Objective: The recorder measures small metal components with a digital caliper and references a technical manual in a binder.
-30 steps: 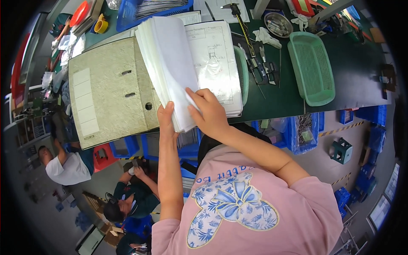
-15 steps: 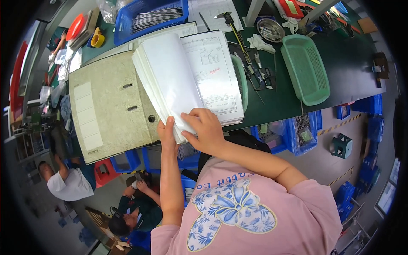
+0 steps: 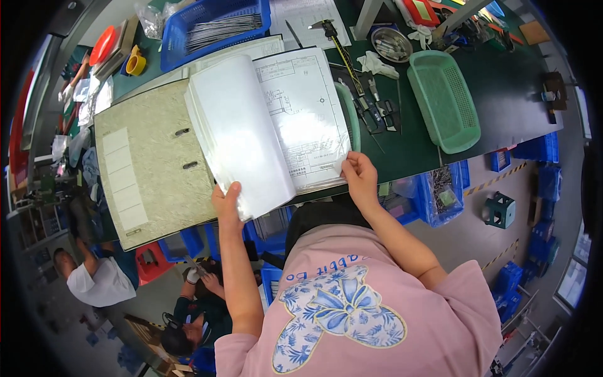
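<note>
An open ring binder (image 3: 151, 169) with a speckled beige cover lies on the dark green bench. A thick stack of clear-sleeved sheets (image 3: 235, 138) stands half turned over its rings. My left hand (image 3: 227, 202) grips the lower edge of that stack. My right hand (image 3: 358, 171) pinches the lower right corner of the flat page with a technical drawing (image 3: 304, 113).
A green mesh tray (image 3: 443, 100) lies to the right, with calipers and small tools (image 3: 361, 103) beside the binder. A blue basket (image 3: 210, 28) with metal rods sits at the back. Blue bins (image 3: 440, 195) hang under the bench edge. Two other people (image 3: 100, 283) crouch on the floor at lower left.
My right hand slid from the middle of the pages to the drawing's lower right corner. The lifted stack has swung left, laying the drawing page open and flat.
</note>
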{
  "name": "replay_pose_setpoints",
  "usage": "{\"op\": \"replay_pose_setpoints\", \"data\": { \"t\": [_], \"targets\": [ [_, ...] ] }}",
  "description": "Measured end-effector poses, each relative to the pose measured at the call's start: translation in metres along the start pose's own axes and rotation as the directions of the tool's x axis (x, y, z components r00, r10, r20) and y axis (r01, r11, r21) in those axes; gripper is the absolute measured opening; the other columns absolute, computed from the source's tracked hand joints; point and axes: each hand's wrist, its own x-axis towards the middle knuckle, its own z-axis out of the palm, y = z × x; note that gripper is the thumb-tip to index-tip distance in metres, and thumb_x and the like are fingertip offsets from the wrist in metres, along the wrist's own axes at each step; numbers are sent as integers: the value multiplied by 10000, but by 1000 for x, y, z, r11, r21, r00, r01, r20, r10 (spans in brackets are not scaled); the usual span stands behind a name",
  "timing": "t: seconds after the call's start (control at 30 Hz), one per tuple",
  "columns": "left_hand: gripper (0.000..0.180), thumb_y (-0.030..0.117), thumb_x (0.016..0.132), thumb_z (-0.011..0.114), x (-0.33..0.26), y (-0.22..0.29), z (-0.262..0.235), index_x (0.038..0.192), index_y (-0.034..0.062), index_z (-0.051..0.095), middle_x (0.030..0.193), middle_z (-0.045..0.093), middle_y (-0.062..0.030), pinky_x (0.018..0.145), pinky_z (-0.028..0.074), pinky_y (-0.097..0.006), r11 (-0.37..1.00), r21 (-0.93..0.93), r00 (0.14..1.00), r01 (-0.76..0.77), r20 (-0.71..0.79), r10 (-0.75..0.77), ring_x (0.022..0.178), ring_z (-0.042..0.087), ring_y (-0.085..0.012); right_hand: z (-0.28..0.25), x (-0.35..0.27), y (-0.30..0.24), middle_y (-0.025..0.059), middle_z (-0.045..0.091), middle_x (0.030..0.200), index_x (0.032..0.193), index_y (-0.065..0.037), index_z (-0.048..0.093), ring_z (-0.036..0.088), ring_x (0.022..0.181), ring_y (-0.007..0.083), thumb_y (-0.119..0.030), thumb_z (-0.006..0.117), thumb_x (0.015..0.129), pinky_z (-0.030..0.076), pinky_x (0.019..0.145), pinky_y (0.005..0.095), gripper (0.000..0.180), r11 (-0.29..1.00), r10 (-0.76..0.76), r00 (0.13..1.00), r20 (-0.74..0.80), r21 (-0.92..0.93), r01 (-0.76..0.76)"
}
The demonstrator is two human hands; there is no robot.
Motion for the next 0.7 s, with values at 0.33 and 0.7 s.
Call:
{"op": "replay_pose_setpoints", "data": {
  "t": [0.33, 0.7],
  "targets": [
    [378, 159, 683, 606, 6, 30, -45, 979, -48, 496, 871, 562, -103, 646, 432, -249, 986, 142, 992, -86, -80, 98, 741, 541, -143, -11, 22, -11, 17, 504, 634, 798, 22, 527, 470, 521, 57, -132, 526, 754, 423, 415, 199, 160, 961, 267, 956, 120, 47, -274],
    [280, 137, 659, 578, 0, 95, -76, 864, -52, 554, 526, 440, -14, 458, 329, -234, 255, 961, 873, 110, -216, 437, 486, 365, -70, -18, 20, 3, -34, 348, 490, 857, -22, 382, 339, 376, 29, -4, 604, 667, 269, 318, 176, 294, 978, 116, 990, 74, -181, -101]
  ]
}}
